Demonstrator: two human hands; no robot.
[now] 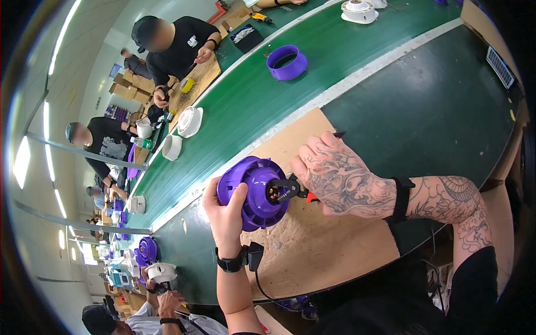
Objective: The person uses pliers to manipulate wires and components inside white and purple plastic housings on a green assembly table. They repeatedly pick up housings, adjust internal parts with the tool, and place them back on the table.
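My left hand (pixel 224 215) grips a round purple plastic housing (pixel 255 184) by its ribbed rim, the thumb lying along its side. The housing is tilted, with its central opening facing my right hand, and small coppery bits show inside that opening. My right hand (pixel 346 181) is closed round a pair of pliers (pixel 288 190) with dark jaws and red-orange handles. The pliers' jaws reach to the opening of the housing; what lies between them is too small to tell. Both hands are above a brown cardboard sheet (pixel 335 251) on the green table.
Beyond the table edge runs a green conveyor belt (pixel 234 120) carrying a purple ring (pixel 287 62) and white housings (pixel 190 121). Across it, co-workers handle parts. At the lower left another person holds a white housing (pixel 162 272). A cable hangs from my left wrist device (pixel 254 257).
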